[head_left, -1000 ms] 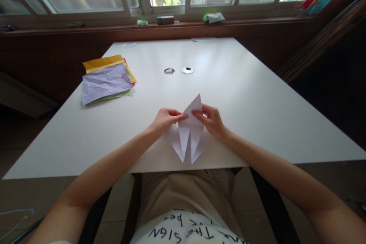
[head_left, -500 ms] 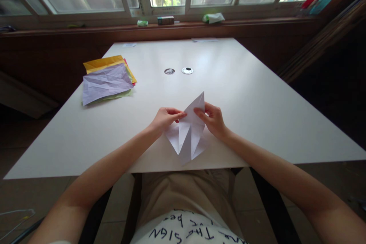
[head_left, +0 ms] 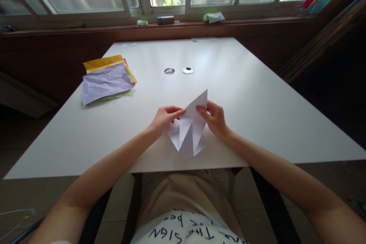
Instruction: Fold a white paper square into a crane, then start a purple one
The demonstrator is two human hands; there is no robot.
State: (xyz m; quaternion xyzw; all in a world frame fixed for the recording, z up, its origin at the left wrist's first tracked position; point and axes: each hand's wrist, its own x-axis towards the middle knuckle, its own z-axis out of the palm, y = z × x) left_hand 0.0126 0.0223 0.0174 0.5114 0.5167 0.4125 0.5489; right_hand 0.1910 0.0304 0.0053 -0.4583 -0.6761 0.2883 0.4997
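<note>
A folded sheet of white paper [head_left: 188, 118] is held up in front of me, near the front edge of the white table. One sharp corner points up and away, and several pointed flaps hang down toward me. My left hand [head_left: 166, 119] pinches the paper's left edge between thumb and fingers. On the opposite side, my right hand [head_left: 214, 118] grips the right edge, its thumb on the near face and its fingers partly hidden behind the paper.
The white table [head_left: 257, 122] reaches to a windowed wall. Crumpled lilac paper [head_left: 107, 82] lies over yellow paper [head_left: 104, 62] and green and red sheets on the left. Two round fittings [head_left: 187, 70] sit mid-table. A small box [head_left: 166, 20] stands on the sill.
The folded paper has shifted slightly to the right and upward, with my right hand moving along. My left hand keeps its pinch, nearly in place.
</note>
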